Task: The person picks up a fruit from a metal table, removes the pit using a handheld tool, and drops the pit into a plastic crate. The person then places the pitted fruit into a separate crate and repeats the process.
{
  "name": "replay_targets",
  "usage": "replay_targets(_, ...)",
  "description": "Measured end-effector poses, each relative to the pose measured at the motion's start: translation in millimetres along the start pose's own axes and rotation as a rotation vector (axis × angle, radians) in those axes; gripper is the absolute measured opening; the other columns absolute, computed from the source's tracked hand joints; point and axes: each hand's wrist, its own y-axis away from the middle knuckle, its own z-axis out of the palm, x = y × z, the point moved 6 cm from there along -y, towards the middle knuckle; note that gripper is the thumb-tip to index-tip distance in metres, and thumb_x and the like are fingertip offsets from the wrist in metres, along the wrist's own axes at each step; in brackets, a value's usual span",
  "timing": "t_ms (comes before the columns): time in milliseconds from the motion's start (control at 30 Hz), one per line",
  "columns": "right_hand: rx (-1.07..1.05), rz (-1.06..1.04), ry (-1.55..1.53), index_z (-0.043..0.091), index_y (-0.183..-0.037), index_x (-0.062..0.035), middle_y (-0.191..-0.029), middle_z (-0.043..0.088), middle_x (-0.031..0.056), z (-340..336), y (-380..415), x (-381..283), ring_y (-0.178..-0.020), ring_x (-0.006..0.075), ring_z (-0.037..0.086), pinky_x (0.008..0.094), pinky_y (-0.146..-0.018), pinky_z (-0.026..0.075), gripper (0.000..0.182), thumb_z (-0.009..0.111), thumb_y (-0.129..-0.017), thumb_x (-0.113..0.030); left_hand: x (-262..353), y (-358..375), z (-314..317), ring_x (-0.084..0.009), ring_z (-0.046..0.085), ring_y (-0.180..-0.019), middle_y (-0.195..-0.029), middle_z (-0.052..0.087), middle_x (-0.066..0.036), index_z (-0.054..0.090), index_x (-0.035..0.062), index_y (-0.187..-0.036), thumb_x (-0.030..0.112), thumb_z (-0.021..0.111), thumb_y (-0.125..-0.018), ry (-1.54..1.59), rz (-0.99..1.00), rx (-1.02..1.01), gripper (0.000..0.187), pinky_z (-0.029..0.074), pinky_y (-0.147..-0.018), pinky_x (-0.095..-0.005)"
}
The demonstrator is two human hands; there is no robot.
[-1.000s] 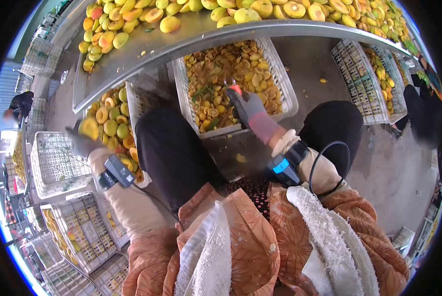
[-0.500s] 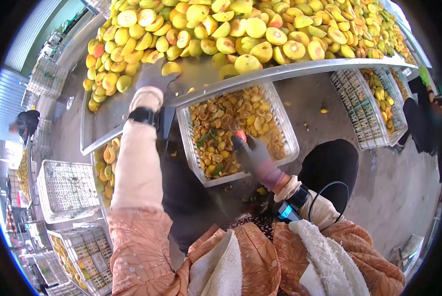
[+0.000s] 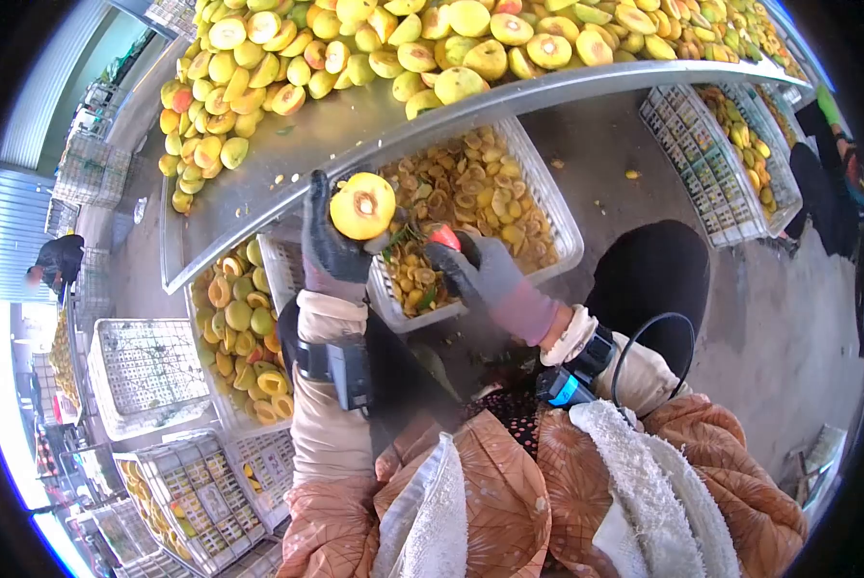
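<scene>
My left hand (image 3: 332, 246), in a dark grey glove, is closed around a peach half (image 3: 366, 220). Its yellow cut face is turned up toward me, with a brown stone or stone hollow in the middle. My right hand (image 3: 497, 287), gloved in grey and pink, grips a small tool with a red handle (image 3: 442, 237); the tool's working end cannot be made out. Both hands are a short way apart, over the near side of a white crate (image 3: 565, 226) of fruit scraps (image 3: 470, 178) and some green leaves.
A metal table (image 3: 287, 159) heaped with peach halves (image 3: 422, 48) spans the front. Below left stands a crate of hollowed halves (image 3: 244, 332). White crates (image 3: 152, 371) stand further left, and a fruit-filled crate (image 3: 706, 169) at right. Other people (image 3: 58, 265) are at both sides.
My left hand has come back from the table's fruit pile toward my right hand, now with a peach half in it. The right hand still grips the red-handled tool, slightly further left.
</scene>
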Motion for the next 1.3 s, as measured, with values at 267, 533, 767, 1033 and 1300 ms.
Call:
replay_targets(267,-0.039,-0.028,0.392,0.059,-0.098,-0.0058,-0.081,0.062,0.0195,5,16,-14,-0.080,0.0376,0.059,0.0419,-0.068,0.046,0.035,0.053,-0.086,-0.039,-21,30,27,-0.0176,0.059,-0.085,-0.094,0.060,-0.010,0.051,-0.0020,-0.112,0.042,0.038,-0.094,-0.704,0.260,0.144,0.049,0.049,-0.069,-0.0243)
replay_targets(533,-0.042,-0.033,0.535,0.057,-0.094,-0.0042,-0.078,0.062,0.0201,4,21,-22,-0.078,0.0379,0.059,0.0442,-0.068,0.047,0.038,0.052,-0.085,-0.040,-19,42,47,-0.0128,0.057,-0.081,-0.091,0.061,-0.007,0.056,-0.0021,-0.106,0.034,0.043,-0.093,-0.514,0.246,0.232,0.041,0.046,-0.073,-0.0225)
replay_targets(767,-0.047,-0.109,0.575,0.057,-0.094,-0.0039,-0.077,0.062,0.0198,-1,26,-33,-0.078,0.0372,0.060,0.0441,-0.067,0.047,0.035,0.054,-0.083,-0.037,-17,42,55,-0.0068,0.053,-0.074,-0.080,0.061,-0.002,0.063,-0.0011,-0.091,0.011,0.063,-0.082,-0.725,0.276,0.269,0.015,0.044,-0.068,-0.0217)
replay_targets(1033,-0.320,0.035,0.460,0.062,-0.088,-0.0009,-0.078,0.062,0.0209,14,26,-9,-0.078,0.0363,0.061,0.0408,-0.068,0.047,0.040,0.054,-0.084,-0.040,-14,31,57,-0.0136,0.056,-0.063,-0.074,0.064,-0.003,0.064,-0.0027,-0.082,0.033,0.051,-0.090,-1.300,-0.089,-0.017,0.039,0.045,-0.065,-0.0265)
replay_targets(1300,-0.220,-0.024,0.107,0.059,-0.098,0.0023,-0.067,0.057,0.0122,13,27,-7,-0.059,0.0201,0.050,0.0335,-0.055,0.041,0.036,0.053,-0.089,-0.032,-49,33,23,-0.0249,0.057,-0.090,-0.101,0.059,-0.017,0.048,-0.0006,-0.116,0.068,0.027,-0.084,-0.142,0.146,0.220,0.079,0.048,-0.079,-0.0344)
